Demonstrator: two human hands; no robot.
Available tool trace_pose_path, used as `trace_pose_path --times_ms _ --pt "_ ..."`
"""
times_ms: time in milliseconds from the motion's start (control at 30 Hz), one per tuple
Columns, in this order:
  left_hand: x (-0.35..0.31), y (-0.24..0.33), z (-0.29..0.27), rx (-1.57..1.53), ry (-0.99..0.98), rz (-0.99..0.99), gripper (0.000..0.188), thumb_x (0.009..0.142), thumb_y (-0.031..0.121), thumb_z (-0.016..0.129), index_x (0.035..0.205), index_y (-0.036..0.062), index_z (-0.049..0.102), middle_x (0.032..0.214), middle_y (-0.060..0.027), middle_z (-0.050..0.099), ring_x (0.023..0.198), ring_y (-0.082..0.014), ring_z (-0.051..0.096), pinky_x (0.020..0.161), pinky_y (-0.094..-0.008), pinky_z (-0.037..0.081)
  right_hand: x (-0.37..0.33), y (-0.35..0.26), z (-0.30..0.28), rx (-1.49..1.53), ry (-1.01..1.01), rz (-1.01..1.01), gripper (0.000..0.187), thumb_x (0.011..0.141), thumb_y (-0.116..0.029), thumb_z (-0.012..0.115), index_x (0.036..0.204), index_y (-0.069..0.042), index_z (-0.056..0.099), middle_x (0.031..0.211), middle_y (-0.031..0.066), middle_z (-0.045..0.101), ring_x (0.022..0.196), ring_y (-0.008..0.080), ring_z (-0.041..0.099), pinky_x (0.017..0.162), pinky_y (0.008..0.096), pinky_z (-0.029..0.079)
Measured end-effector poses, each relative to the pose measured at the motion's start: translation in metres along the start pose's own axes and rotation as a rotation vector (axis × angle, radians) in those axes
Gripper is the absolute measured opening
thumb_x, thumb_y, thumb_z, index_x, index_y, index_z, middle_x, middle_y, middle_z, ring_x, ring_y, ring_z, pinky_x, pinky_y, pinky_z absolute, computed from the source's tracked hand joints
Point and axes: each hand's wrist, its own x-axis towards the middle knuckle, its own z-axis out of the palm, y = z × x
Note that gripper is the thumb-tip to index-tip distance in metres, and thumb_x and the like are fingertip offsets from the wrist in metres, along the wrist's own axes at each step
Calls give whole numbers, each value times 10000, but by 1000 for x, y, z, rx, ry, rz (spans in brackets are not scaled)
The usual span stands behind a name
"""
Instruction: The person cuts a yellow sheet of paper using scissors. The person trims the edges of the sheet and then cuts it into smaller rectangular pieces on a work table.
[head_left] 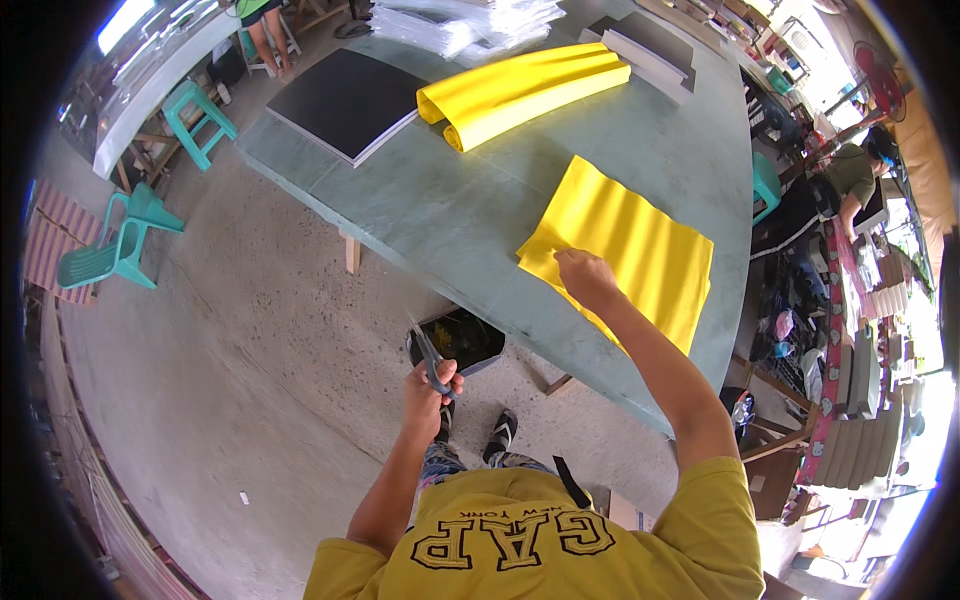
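Note:
My left hand (434, 392) grips a pair of scissors (428, 358) by the dark handles, held away from the table with the blades pointing up and away from me. My right hand (588, 277) is closed on the left edge of a yellow sheet (640, 245), which lies flat but rippled on the green tabletop (470, 215). Whether the sheet is one layer or several, I cannot tell. Farther back lies a loosely rolled length of the same yellow material (530, 92), apart from the sheet.
A black-topped stack of boards (345, 103) sits left of the roll, grey boards (650, 55) behind its right end. Plastic-wrapped stacks (465, 25) stand at the far edge. Below the table is a black bin (470, 340). Green chairs (115, 255) stand left; a person (845, 185) works at right.

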Motion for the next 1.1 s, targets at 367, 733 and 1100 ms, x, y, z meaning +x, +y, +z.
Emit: trace_pose_path --times_ms 367,733,1100 --pt "-11 2 -18 22 -248 68 183 776 169 679 820 44 552 683 -36 575 591 -104 543 524 -214 410 -37 -64 -3 -156 6 -120 541 831 -427 513 1304 -192 391 1264 116 406 1120 295 435 880 457 411" --pt "-38 -35 -30 -281 -883 -217 539 738 413 683 1091 67 467 949 -59 554 865 -144 521 784 -299 418 -31 -91 6 63 119 113 625 816 -409 538 1336 -130 333 1408 145 259 1291 363 236 1039 481 210" --pt "-36 -47 -39 -267 -923 -333 444 700 204 588 1106 55 490 946 -71 570 836 -150 538 726 -257 404 -29 -90 -50 279 -277 -6 562 682 -277 720 1172 -94 515 1251 123 474 1159 304 427 982 384 353"
